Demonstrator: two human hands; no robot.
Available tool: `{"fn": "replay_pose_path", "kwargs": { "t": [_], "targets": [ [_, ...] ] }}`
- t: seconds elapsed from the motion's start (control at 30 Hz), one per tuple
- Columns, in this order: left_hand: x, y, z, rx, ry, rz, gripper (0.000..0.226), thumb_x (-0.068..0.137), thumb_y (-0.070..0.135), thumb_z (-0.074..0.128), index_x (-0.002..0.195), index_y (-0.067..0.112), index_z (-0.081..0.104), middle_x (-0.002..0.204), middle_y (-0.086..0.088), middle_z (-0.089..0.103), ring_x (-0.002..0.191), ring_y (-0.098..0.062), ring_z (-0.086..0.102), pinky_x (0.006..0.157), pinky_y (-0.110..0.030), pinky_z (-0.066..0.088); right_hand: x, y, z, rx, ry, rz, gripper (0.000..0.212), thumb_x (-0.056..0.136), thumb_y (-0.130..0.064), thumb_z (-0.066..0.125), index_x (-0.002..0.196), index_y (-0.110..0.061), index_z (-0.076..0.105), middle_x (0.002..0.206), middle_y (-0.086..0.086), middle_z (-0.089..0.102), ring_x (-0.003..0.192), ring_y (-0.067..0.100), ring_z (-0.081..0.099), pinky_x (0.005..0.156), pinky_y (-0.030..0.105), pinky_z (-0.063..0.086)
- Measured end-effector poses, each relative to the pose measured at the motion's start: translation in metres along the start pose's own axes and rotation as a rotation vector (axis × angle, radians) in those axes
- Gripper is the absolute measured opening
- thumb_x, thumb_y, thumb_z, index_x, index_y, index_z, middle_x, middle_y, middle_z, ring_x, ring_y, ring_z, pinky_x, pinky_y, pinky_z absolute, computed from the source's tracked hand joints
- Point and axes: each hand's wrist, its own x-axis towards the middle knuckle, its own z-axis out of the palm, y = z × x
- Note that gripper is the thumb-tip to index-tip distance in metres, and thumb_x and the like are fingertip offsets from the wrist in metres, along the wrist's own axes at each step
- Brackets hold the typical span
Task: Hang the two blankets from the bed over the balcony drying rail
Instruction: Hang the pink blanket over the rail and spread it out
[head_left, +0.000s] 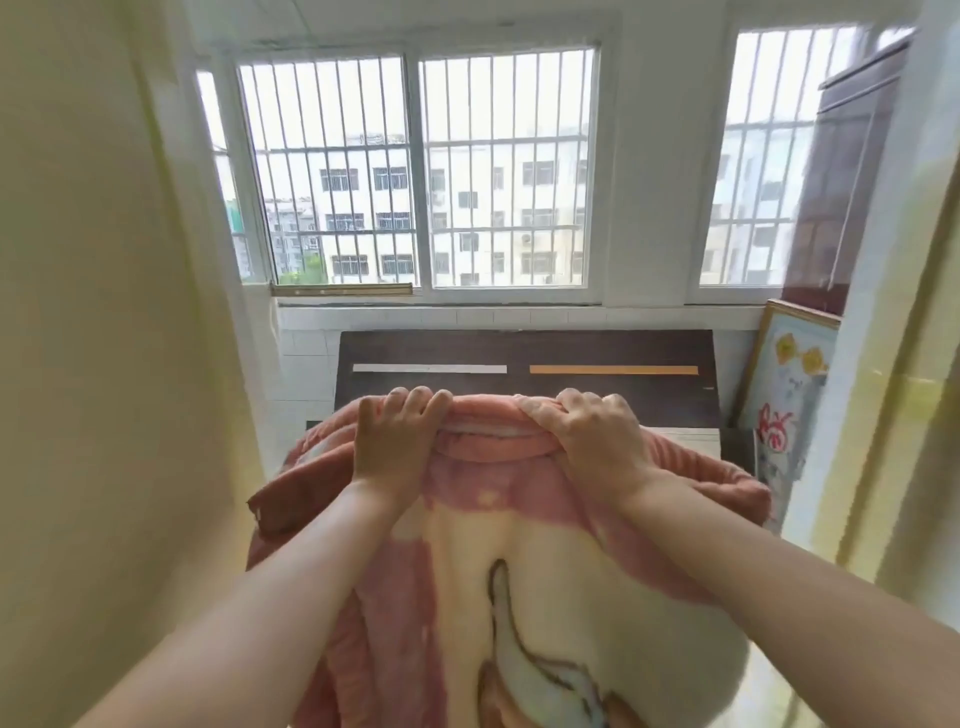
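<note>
Left hand (397, 441), right hand (597, 441) clenched on pink blanket (519, 551) fold, 12 o'clock
I judge it mid-hang; second one not in view, yet to do

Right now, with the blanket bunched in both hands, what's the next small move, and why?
Probably step forward toward the window. The left hand and right hand grip the blanket by its folded top, and no drying rail shows in view yet.
</note>
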Motion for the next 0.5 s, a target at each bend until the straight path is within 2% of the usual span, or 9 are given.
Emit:
{"fn": "replay_pose_path", "kwargs": {
  "t": [0.1, 0.2, 0.37, 0.5],
  "targets": [
    [0.029, -0.013, 0.040, 0.011, 0.028, 0.017, 0.033, 0.076, 0.017, 0.060, 0.110, 0.018, 0.060, 0.106, -0.004, 0.063, 0.099, -0.029, 0.059, 0.076, -0.042, 0.037, 0.039, 0.008, 0.044, 0.021, -0.004, 0.000, 0.053, 0.093, -0.019, 0.042, 0.140, -0.043, 0.033, 0.108, 0.003, 0.056, 0.099, 0.028, 0.055, 0.086, 0.039, 0.035],
    [0.055, -0.026, 0.066, 0.021, 0.068, 0.025, 0.038, 0.081, 0.020, 0.033, 0.103, 0.018, 0.063, 0.099, -0.003, 0.065, 0.092, -0.028, 0.062, 0.072, -0.041, 0.040, 0.072, 0.019, 0.071, 0.025, 0.010, -0.004, 0.053, 0.095, -0.021, 0.037, 0.141, -0.045, 0.028, 0.112, 0.002, 0.054, 0.104, 0.026, 0.052, 0.089, 0.038, 0.032],
    [0.129, -0.063, 0.132, 0.027, 0.037, 0.010, 0.052, 0.080, 0.024, 0.017, 0.110, 0.021, 0.059, 0.108, -0.003, 0.063, 0.100, -0.028, 0.058, 0.077, -0.042, 0.036, 0.154, 0.032, 0.126, 0.044, 0.080, -0.018, 0.051, 0.096, -0.020, 0.036, 0.140, -0.043, 0.032, 0.111, 0.005, 0.054, 0.104, 0.028, 0.053, 0.090, 0.040, 0.032],
    [0.176, -0.081, 0.170, 0.033, 0.020, -0.002, 0.051, 0.081, 0.025, 0.014, 0.113, 0.025, 0.054, 0.111, 0.001, 0.059, 0.104, -0.026, 0.054, 0.078, -0.041, 0.031, 0.208, 0.046, 0.163, 0.064, 0.102, -0.029, 0.051, 0.092, -0.017, 0.043, 0.138, -0.040, 0.039, 0.105, 0.008, 0.056, 0.096, 0.030, 0.055, 0.084, 0.041, 0.034]
  ]
}}
